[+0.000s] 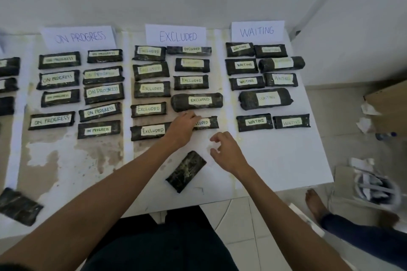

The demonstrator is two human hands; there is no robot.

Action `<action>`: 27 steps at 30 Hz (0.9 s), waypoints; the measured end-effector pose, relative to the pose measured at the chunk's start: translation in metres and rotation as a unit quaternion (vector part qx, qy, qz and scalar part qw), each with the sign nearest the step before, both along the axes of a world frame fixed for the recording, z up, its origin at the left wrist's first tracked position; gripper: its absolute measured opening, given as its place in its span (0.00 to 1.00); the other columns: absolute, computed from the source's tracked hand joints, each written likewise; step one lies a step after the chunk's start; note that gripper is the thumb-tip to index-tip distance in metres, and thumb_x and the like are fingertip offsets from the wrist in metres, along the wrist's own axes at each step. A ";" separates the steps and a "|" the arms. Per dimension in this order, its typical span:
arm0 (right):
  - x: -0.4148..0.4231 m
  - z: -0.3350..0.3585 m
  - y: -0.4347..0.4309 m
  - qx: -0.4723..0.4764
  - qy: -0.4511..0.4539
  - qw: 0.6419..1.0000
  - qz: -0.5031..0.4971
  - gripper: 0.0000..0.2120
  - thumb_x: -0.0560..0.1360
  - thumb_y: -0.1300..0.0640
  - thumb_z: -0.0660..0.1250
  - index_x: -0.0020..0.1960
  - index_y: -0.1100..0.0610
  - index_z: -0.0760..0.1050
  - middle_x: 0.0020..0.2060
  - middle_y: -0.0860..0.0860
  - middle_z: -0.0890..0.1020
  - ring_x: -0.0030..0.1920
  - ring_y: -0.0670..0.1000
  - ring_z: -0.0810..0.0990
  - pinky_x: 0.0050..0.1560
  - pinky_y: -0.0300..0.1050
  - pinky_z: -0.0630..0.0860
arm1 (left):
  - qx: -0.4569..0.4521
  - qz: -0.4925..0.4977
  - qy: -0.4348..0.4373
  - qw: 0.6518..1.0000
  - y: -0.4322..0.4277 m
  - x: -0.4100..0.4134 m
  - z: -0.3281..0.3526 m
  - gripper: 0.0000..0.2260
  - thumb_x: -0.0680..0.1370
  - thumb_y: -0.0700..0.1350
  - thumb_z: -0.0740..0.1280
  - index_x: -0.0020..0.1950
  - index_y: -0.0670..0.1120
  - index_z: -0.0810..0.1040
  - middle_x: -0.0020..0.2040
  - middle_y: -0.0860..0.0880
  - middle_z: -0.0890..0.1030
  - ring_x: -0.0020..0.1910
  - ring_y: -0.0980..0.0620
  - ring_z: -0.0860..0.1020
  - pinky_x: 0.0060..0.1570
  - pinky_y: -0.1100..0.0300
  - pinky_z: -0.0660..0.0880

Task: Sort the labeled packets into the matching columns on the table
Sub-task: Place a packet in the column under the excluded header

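Black packets with white labels lie in columns under paper signs ON PROGRESS (pixel 79 36), EXCLUDED (pixel 176 35) and WAITING (pixel 257 31). My left hand (pixel 181 126) rests on the left end of an Excluded packet (pixel 207 123) at the bottom of the Excluded column, covering part of its label. Whether its fingers curl round the packet is hidden. My right hand (pixel 226 149) hovers just right of it with loosely curled fingers and holds nothing. An unlabeled-side-up black packet (pixel 186 171) lies tilted near the front edge, between my forearms. Another black packet (pixel 18 205) lies at the front left.
The white table (pixel 286 160) ends at the right, with its corner near a bare foot (pixel 315 202) of another person. Crumpled paper (pixel 367 116) and a bag (pixel 374 185) lie on the tiled floor at right. More packets (pixel 8 66) continue at the far left.
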State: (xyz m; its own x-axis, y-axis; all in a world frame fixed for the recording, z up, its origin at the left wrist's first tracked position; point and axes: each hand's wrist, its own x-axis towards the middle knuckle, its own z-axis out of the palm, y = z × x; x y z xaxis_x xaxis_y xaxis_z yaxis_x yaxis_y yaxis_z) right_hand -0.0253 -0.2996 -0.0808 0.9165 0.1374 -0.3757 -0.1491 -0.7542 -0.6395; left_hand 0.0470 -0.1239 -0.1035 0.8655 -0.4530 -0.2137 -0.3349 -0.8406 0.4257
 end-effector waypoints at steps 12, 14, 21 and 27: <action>-0.004 -0.012 0.033 -0.158 -0.117 0.878 0.437 0.26 0.68 0.60 0.71 0.66 0.53 0.73 0.58 0.59 0.74 0.52 0.60 0.73 0.48 0.55 0.73 | -0.079 0.056 -0.014 0.995 0.029 -0.050 0.015 0.18 0.73 0.39 0.67 0.63 0.44 0.75 0.59 0.44 0.75 0.58 0.44 0.71 0.59 0.51 0.70; -0.003 -0.010 0.035 -0.158 -0.113 0.876 0.442 0.25 0.70 0.62 0.68 0.66 0.53 0.73 0.57 0.59 0.74 0.51 0.60 0.73 0.47 0.54 0.72 | -0.110 0.090 0.037 0.989 0.040 -0.069 0.018 0.17 0.74 0.40 0.67 0.62 0.45 0.76 0.58 0.46 0.76 0.57 0.47 0.72 0.60 0.54 0.70; 0.012 0.021 0.026 0.075 0.141 0.972 0.171 0.07 0.75 0.57 0.67 0.53 0.57 0.77 0.43 0.52 0.84 0.43 0.47 0.83 0.37 0.31 0.72 | -0.214 0.230 0.182 0.932 0.066 -0.098 0.034 0.11 0.79 0.42 0.62 0.59 0.49 0.78 0.53 0.52 0.79 0.48 0.55 0.76 0.39 0.69 0.73; 0.009 0.040 0.026 0.130 0.195 0.966 0.108 0.04 0.77 0.60 0.65 0.51 0.58 0.74 0.37 0.48 0.82 0.32 0.39 0.79 0.35 0.36 0.71 | -0.201 0.180 0.160 0.950 0.070 -0.099 0.044 0.15 0.79 0.40 0.61 0.64 0.48 0.75 0.57 0.49 0.78 0.53 0.53 0.75 0.50 0.61 0.75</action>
State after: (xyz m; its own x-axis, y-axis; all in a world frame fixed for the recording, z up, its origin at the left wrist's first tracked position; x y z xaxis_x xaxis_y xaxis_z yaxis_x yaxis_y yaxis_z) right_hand -0.0164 -0.2741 -0.0405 0.6517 0.4461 -0.6134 -0.2730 -0.6166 -0.7384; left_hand -0.0522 -0.0536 -0.0597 0.8991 -0.2415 -0.3650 0.1438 -0.6247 0.7675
